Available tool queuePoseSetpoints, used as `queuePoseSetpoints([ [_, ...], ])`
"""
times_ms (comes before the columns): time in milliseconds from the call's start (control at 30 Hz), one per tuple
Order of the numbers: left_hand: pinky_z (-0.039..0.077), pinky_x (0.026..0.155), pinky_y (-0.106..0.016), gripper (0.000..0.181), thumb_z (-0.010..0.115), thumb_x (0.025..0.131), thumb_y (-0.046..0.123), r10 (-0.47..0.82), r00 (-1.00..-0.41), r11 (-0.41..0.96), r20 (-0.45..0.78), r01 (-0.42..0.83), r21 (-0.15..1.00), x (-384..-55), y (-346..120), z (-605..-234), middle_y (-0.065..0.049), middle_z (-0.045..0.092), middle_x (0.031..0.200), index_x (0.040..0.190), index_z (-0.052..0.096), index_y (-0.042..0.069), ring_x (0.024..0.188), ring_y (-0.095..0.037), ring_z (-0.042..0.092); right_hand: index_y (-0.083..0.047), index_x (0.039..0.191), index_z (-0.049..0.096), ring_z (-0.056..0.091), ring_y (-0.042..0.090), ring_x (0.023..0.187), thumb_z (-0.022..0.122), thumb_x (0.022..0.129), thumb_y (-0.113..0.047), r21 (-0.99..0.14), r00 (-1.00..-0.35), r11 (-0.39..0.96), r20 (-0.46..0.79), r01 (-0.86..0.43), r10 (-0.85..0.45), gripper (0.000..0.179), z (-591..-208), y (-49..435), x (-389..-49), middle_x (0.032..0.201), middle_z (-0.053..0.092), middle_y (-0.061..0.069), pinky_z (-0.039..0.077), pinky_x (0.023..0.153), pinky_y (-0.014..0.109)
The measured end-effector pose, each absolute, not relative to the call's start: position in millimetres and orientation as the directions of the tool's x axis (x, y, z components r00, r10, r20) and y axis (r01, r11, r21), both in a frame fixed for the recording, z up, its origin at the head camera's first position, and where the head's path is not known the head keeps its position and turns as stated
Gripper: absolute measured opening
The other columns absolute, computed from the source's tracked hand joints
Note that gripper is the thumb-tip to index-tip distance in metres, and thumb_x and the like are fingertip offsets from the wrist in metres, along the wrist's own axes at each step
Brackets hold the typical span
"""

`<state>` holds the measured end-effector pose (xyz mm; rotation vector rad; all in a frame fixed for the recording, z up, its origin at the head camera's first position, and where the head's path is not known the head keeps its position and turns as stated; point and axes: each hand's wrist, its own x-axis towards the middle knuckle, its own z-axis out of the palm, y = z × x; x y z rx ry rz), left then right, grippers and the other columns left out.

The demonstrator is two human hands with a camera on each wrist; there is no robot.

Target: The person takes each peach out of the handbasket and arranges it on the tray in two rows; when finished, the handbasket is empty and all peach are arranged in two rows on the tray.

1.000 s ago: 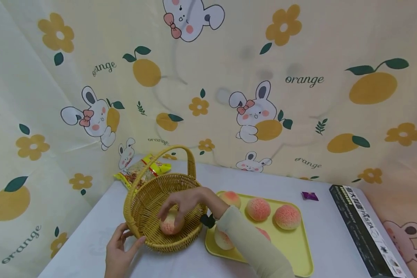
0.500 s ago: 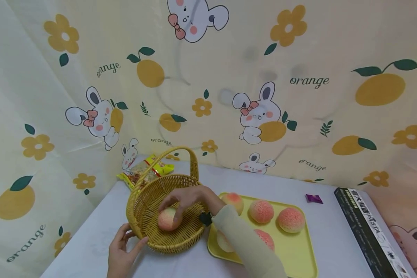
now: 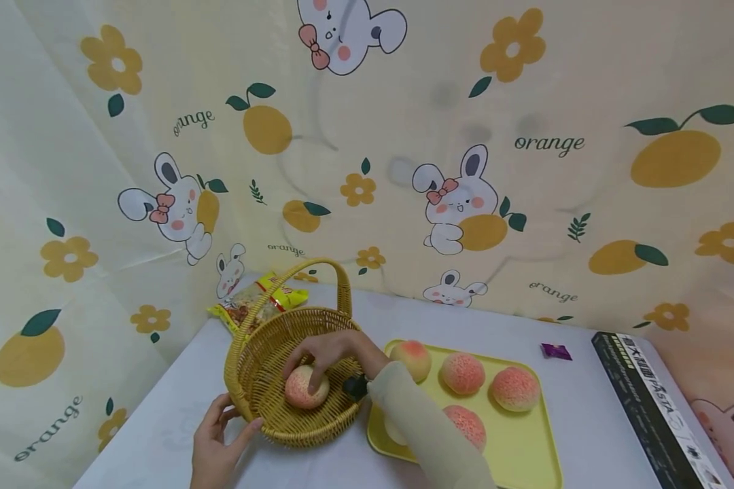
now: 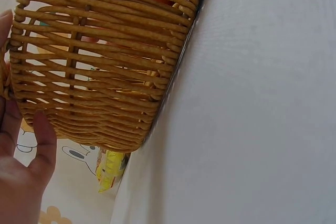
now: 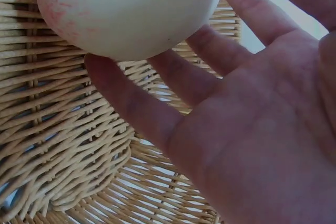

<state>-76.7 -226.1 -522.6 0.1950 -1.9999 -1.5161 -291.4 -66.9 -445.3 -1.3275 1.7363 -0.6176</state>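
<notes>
A wicker basket [image 3: 269, 421] with a tall arched handle stands tilted toward me at the left of the table. Inside it is a pink and cream peach [image 3: 304, 392], low against the woven inner wall. My right hand [image 3: 333, 350] reaches over the rim and grips this peach from above, thumb on its near side. In the right wrist view the fingers [image 5: 131, 93] lie along the peach's pale underside. My left hand [image 3: 217, 438] holds the basket at its left rim; the thumb [image 4: 45, 137] presses the outer weave in the left wrist view.
Right of the basket lies a yellow tray [image 3: 526, 455] with several more peaches [image 3: 516, 388], one mostly hidden by my right sleeve [image 3: 431, 428]. A yellow snack bag [image 3: 290, 297] is behind the basket. Further right are a purple wrapped sweet [image 3: 555, 351] and a long black pasta box [image 3: 648, 407].
The peach has shifted slightly within the basket and turned, showing more of its pale side. My right hand stays on it. The whole view has drifted a little; my left hand keeps its place.
</notes>
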Motion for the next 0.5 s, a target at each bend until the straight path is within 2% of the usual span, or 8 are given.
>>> queuePoseSetpoints([
  [100, 0.051, 0.081, -0.015, 0.052, 0.077, 0.075, -0.018, -0.464, -0.8, 0.336, 0.379, 0.237, 0.912, -76.8, -225.9, -522.8, -0.02, 0.061, 0.114, 0.122, 0.059, -0.007, 0.102, -0.009, 0.057, -0.006, 0.133, 0.063, 0.05, 0.006, 0.119, 0.08, 0.082, -0.001, -0.795, -0.08, 0.322, -0.329, -0.514, -0.941, 0.053, -446.8, -66.7, -292.0, 0.131, 0.06, -0.004, 0.044, 0.1, 0.02],
  [300, 0.051, 0.081, -0.015, 0.052, 0.077, 0.074, -0.019, -0.465, -0.797, 0.343, 0.384, 0.237, 0.909, -77.1, -225.5, -524.0, -0.022, 0.06, 0.113, 0.122, 0.059, -0.008, 0.101, -0.01, 0.058, -0.003, 0.134, 0.061, 0.05, 0.004, 0.119, 0.078, 0.084, -0.001, -0.805, -0.059, 0.297, -0.312, -0.514, -0.948, 0.053, -451.1, -64.7, -295.9, 0.135, 0.058, 0.002, 0.043, 0.102, 0.022],
  [500, 0.051, 0.082, -0.014, 0.053, 0.077, 0.075, -0.018, -0.478, -0.801, 0.332, 0.359, 0.213, 0.919, -76.5, -224.5, -522.1, -0.022, 0.06, 0.115, 0.123, 0.058, -0.007, 0.102, -0.009, 0.057, -0.002, 0.134, 0.061, 0.052, 0.004, 0.116, 0.078, 0.084, -0.002, -0.818, -0.066, 0.286, -0.294, -0.499, -0.954, 0.052, -452.2, -62.9, -297.1, 0.131, 0.061, 0.001, 0.046, 0.097, 0.021],
])
